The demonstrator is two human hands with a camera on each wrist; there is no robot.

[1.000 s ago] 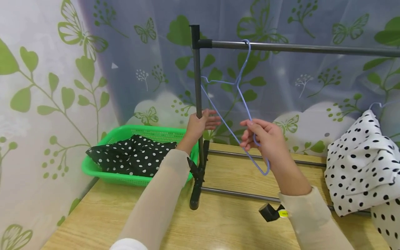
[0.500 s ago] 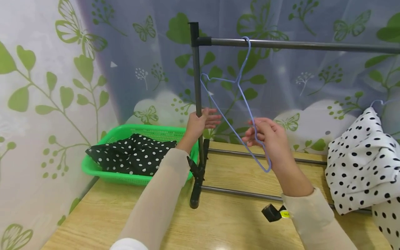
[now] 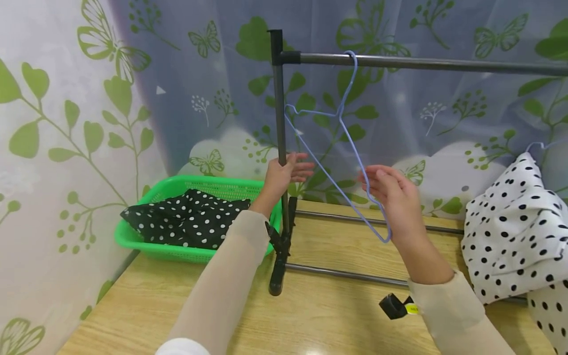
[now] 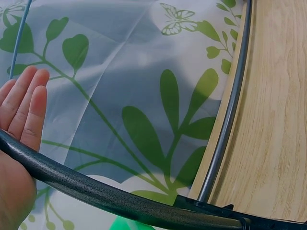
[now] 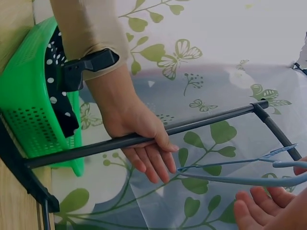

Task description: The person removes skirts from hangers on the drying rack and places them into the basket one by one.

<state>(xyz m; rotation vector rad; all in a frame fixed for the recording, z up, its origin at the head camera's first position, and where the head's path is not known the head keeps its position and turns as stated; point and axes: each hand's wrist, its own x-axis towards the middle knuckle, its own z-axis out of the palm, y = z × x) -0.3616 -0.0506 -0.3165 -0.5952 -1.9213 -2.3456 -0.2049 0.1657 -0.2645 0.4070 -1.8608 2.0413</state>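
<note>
My left hand (image 3: 280, 178) rests against the rack's dark upright post (image 3: 279, 113). In the left wrist view the post (image 4: 120, 197) crosses the palm, and the fingers point straight out past it. A light blue hanger (image 3: 340, 114) is hooked over the top rail (image 3: 421, 62), its frame slanting down to the right. Beside the hanger's lower right corner is my right hand (image 3: 401, 199), fingers loosely extended, with the hanger wire running across in front of them. The right wrist view shows the fingers (image 5: 259, 206) of this hand spread apart below the wire.
A green basket (image 3: 177, 253) with black polka-dot cloth (image 3: 195, 224) in it stands left of the rack. At right hangs white polka-dot cloth (image 3: 514, 227). Two lower bars (image 3: 341, 275) run just above the wooden table (image 3: 328, 320). A patterned curtain (image 3: 213, 98) backs everything.
My right hand has shifted to the right and its fingers have loosened. The hanger's lower corner has swung slightly right with it. The left hand stays at the post.
</note>
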